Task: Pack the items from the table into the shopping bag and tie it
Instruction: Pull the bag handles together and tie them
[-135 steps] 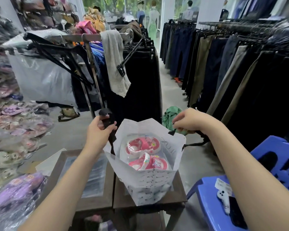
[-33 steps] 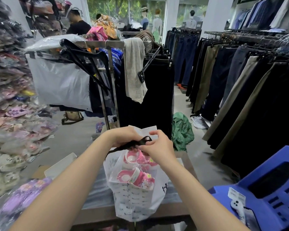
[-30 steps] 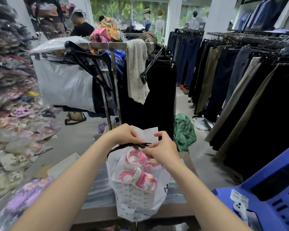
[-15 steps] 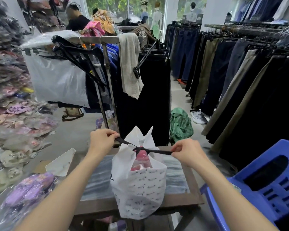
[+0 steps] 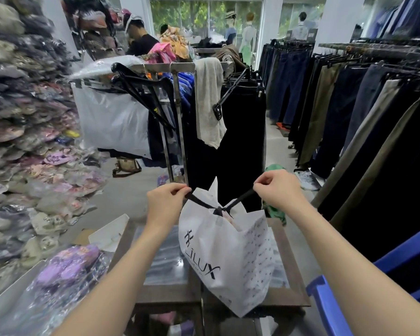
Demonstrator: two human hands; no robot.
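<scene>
I count two hands, left (image 5: 166, 202) and right (image 5: 280, 190). There's one white shopping bag (image 5: 223, 258), with two black straps (image 5: 199, 201) and one knot (image 5: 218, 210). One desk (image 5: 289, 294), one blue chair (image 5: 330, 311), one grey cloth (image 5: 209, 100), one green garment (image 5: 274, 212), and one other person (image 5: 141, 42).

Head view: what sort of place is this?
Most likely a clothing shop: rows of hanging trousers on the right, mannequins at the back, and piles of bagged slippers on the left.
</scene>
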